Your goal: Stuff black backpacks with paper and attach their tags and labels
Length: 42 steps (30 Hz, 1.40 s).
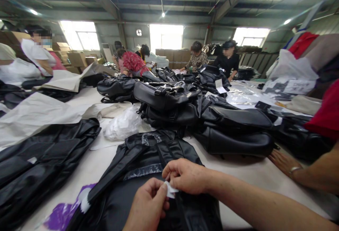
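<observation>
A black leather backpack (148,160) lies flat on the white table (246,174) right in front of me, straps up. Both my hands hover over its lower part. My left hand (148,206) and my right hand (186,176) pinch the same small white paper tag (170,190) between their fingertips, just above the bag's surface. Both hands are closed in a pinch.
A pile of black backpacks (201,118) is stacked beyond. More black bags (39,164) lie at the left, with brown paper (34,114) and a white plastic bag (123,125). A co-worker's hand with a bracelet (284,164) rests at the right. Several people work at the far end.
</observation>
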Each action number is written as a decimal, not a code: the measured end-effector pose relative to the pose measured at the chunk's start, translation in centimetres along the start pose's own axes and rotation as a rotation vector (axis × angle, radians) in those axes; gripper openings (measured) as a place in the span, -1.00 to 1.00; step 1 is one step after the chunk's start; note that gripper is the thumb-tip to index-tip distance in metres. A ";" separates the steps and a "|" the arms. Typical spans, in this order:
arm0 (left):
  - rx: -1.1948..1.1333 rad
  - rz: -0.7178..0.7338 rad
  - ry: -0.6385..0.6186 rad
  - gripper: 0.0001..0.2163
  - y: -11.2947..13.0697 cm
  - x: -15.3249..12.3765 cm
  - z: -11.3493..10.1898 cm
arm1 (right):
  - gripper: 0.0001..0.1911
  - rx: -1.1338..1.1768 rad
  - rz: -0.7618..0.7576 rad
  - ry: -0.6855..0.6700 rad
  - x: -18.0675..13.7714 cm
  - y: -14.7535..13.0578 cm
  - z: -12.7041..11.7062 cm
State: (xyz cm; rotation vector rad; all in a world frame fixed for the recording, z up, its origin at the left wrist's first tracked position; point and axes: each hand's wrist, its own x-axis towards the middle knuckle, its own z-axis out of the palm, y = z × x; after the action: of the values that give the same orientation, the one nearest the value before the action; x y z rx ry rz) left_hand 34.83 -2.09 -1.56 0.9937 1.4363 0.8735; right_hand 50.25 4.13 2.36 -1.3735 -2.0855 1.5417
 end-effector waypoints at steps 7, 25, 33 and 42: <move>0.024 -0.013 -0.072 -0.60 0.1 0.1 -0.3 | -0.68 -0.132 -0.106 -0.052 0.2 0.1 0.1; -0.062 -0.061 -0.206 -0.73 1.1 -0.7 -1.0 | -0.78 -0.047 -0.261 0.062 -1.6 1.4 -0.2; -0.085 -0.106 -0.196 -0.73 1.3 -0.5 -1.0 | -0.76 -0.176 -0.333 0.133 -1.9 0.8 0.4; -0.028 -0.081 -0.184 -0.72 1.1 -0.5 -0.8 | -0.73 -0.240 -0.354 0.149 -2.0 0.8 0.5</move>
State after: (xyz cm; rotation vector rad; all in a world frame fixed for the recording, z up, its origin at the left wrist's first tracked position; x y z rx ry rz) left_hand 34.14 -2.19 -0.30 0.9627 1.2953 0.7227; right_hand 51.44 2.31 2.20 -1.0698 -2.3195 1.0472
